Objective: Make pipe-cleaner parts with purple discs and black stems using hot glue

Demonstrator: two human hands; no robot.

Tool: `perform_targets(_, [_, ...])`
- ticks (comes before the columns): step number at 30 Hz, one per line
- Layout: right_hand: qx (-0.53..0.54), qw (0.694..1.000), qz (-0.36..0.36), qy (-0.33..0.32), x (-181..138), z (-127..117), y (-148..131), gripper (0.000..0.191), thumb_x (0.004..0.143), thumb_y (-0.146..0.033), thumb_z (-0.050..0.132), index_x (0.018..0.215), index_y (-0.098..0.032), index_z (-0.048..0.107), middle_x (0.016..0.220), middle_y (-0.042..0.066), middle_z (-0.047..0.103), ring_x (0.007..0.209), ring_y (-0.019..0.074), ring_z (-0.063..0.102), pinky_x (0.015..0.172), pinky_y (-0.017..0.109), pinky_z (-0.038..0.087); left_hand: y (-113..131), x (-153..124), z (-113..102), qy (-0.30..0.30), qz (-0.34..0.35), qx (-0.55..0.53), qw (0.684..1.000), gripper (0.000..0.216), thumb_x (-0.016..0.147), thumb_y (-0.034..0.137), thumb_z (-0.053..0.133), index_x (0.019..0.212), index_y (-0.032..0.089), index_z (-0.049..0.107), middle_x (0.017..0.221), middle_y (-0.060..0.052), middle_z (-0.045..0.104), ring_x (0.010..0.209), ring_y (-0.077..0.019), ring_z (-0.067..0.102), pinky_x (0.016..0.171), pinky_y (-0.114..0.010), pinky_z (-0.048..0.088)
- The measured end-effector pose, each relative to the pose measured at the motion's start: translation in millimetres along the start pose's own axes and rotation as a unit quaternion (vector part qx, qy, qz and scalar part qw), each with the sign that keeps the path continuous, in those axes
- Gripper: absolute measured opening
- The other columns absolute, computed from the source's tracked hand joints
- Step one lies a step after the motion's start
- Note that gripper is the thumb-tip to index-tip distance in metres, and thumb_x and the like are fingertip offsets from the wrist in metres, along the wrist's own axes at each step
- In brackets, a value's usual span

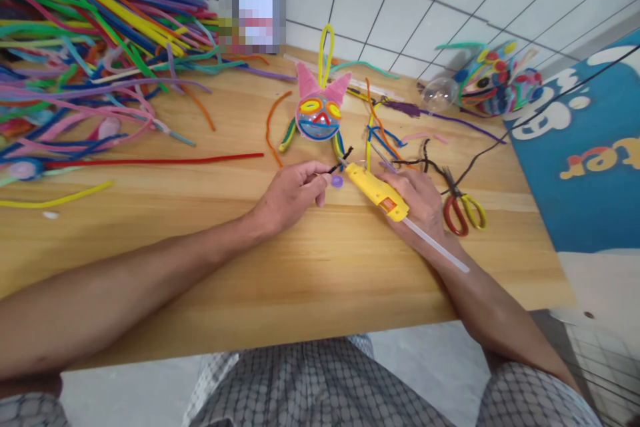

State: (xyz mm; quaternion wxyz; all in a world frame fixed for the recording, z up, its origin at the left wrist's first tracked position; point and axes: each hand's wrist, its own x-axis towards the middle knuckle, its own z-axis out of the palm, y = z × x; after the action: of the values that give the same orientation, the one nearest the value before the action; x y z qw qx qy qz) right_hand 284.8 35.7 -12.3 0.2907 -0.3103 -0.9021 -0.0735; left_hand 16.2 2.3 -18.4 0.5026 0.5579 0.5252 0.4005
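Yellow plastic is showing against my right hand (415, 197), which is gripping a glue gun (374, 188) with the fingers curled, partly hidden behind its body. From the rear of the gun, a pale glue stick (440, 247) is slanting back over the wrist. My left hand (290, 195) is pinching a short black fuzzy stem (348, 154) between thumb and forefinger, the other fingers folding loosely under. The nozzle is pointing at that stem; from this camera I'm not managing to make out whether they are touching.

Just under the left fingertips, a small purple disc (337, 181) is lying on the wooden table (320, 273). Beyond the hands, a pink-eared figure (319, 121) is facing me, a yellow loop (327, 53) rising between its ears. An orange stem (271, 130) is curving at its left.

To the right of my right hand, scissors (465, 212) are resting with red and yellow handles toward me. Farther out, a clear cup (440, 94) is sitting beside a multicoloured craft piece (495, 83), while a heap of coloured stems (100, 33) is sprawling across the far left.
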Motion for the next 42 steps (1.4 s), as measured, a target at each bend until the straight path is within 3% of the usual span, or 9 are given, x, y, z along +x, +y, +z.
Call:
perform_targets(4, [-0.002,1.000,-0.012,-0.017,-1.5,1.2,1.2,0.027,0.107,-0.036,0.059,0.124,-0.021,0.072,0.100,0.010,0.078,0.095,0.0263,0.074,0.083,0.040,0.055,-0.4,0.0,-0.1,0.001,-0.003,0.000,1.000,0.030,0.093,0.034,0.057,0.104,0.016,0.077,0.062,0.002,0.064,0.057,-0.0128,0.049,0.056,-0.025,0.037])
perform_targets(10, [0.001,1.000,0.012,-0.005,-1.9,-0.7,1.1,0.029,0.106,-0.036,0.060,0.129,-0.021,0.070,0.115,0.013,0.080,0.097,0.0280,0.075,0.085,0.043,0.056,0.4,0.1,-0.9,-0.001,0.003,0.000,1.000,0.027,0.093,0.034,0.057,0.098,0.016,0.076,0.062,0.003,0.064,0.057,-0.0119,0.048,0.056,-0.024,0.036])
perform_targets(15, [-0.005,1.000,-0.014,-0.013,-1.6,2.0,0.6,0.027,0.107,-0.036,0.058,0.124,-0.020,0.072,0.101,0.011,0.079,0.097,0.0269,0.075,0.081,0.040,0.056,2.6,-0.3,-0.2,0.002,0.000,-0.005,1.000,0.028,0.093,0.033,0.058,0.103,0.015,0.077,0.061,0.003,0.063,0.057,-0.0123,0.050,0.057,-0.024,0.038])
perform_targets(20, [-0.014,1.000,0.019,-0.008,-1.5,1.3,-0.1,0.026,0.107,-0.035,0.060,0.125,-0.020,0.071,0.111,0.013,0.080,0.098,0.0266,0.075,0.085,0.041,0.057,2.4,-0.2,-0.2,0.003,0.002,-0.003,1.000,0.026,0.093,0.033,0.058,0.100,0.015,0.076,0.060,0.003,0.064,0.056,-0.0119,0.050,0.057,-0.024,0.038])
perform_targets(26, [-0.013,1.000,0.000,-0.017,-2.0,1.9,-0.9,0.027,0.106,-0.035,0.059,0.124,-0.020,0.072,0.103,0.012,0.079,0.097,0.0272,0.075,0.083,0.041,0.056,0.0,0.3,0.0,0.006,0.000,-0.006,1.000,0.029,0.093,0.033,0.059,0.107,0.015,0.076,0.061,0.003,0.064,0.057,-0.0126,0.053,0.059,-0.025,0.041])
perform_targets(31, [-0.012,0.999,0.034,-0.018,-2.0,0.3,0.1,0.027,0.106,-0.035,0.060,0.126,-0.022,0.071,0.108,0.012,0.079,0.096,0.0277,0.074,0.085,0.042,0.056,1.3,-0.1,-0.3,0.000,0.007,-0.004,1.000,0.026,0.094,0.033,0.058,0.100,0.016,0.076,0.061,0.003,0.064,0.056,-0.0122,0.051,0.057,-0.024,0.040])
perform_targets(36, [0.000,1.000,-0.010,-0.016,-2.9,3.5,0.4,0.028,0.106,-0.036,0.060,0.125,-0.021,0.072,0.103,0.011,0.078,0.098,0.0272,0.074,0.085,0.041,0.055,0.4,-0.1,-0.4,0.000,0.002,-0.007,1.000,0.027,0.094,0.032,0.058,0.104,0.015,0.076,0.062,0.003,0.064,0.057,-0.0123,0.051,0.057,-0.025,0.039])
perform_targets(42, [-0.017,0.999,0.036,-0.015,-1.7,-1.5,0.2,0.028,0.105,-0.034,0.060,0.128,-0.020,0.070,0.108,0.012,0.080,0.094,0.0268,0.073,0.083,0.042,0.055,-1.6,0.5,0.0,-0.001,0.005,-0.015,1.000,0.027,0.094,0.035,0.059,0.102,0.015,0.076,0.061,0.003,0.064,0.057,-0.0122,0.051,0.059,-0.025,0.039])
